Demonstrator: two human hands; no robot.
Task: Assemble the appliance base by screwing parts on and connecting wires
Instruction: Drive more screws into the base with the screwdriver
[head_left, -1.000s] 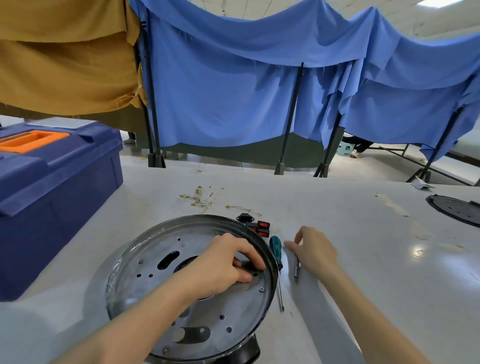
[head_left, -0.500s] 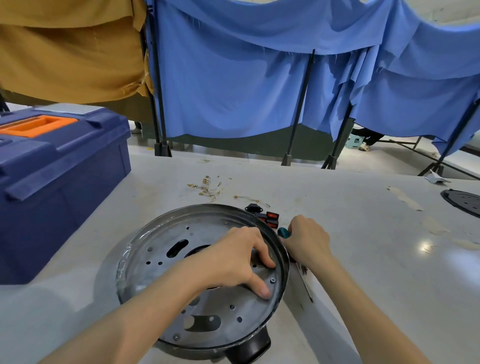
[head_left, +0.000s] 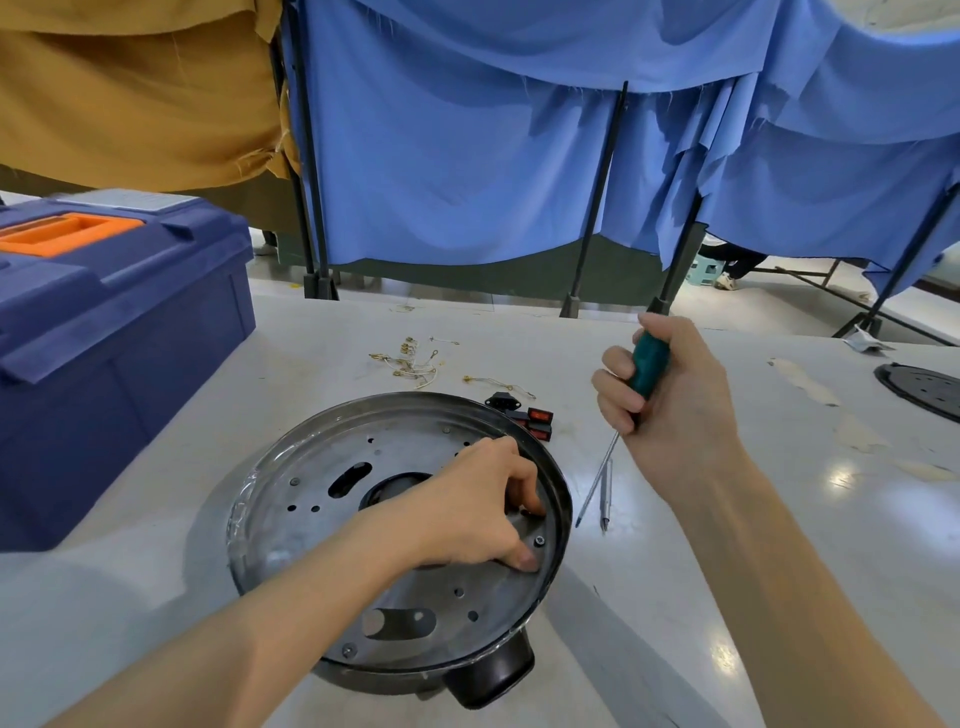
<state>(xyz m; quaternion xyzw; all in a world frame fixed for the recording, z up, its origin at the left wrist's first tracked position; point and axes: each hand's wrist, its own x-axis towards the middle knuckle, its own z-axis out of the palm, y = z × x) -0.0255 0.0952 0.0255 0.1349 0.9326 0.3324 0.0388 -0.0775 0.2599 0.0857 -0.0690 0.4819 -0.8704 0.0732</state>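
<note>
The round metal appliance base (head_left: 311, 499) lies upside down on the white table, with several holes in its plate and a black knob at its near edge. My left hand (head_left: 467, 509) rests inside its right rim, fingers curled over a small part near a screw (head_left: 539, 540); what the fingers pinch is hidden. My right hand (head_left: 670, 400) grips the green-handled screwdriver (head_left: 647, 364) above the table, right of the base, its shaft pointing down-left towards the rim. A second thin metal bit (head_left: 605, 493) lies on the table under it.
A blue toolbox (head_left: 114, 332) with an orange handle stands at the left. Loose gold-tipped wires (head_left: 410, 358) and red-and-black switches (head_left: 535, 421) lie behind the base. A black round plate (head_left: 924, 387) sits at the far right edge. Blue and mustard cloths hang behind the table.
My right hand has picked the green screwdriver off the table and lifted it up beside the base. My left hand stays at the base's right rim.
</note>
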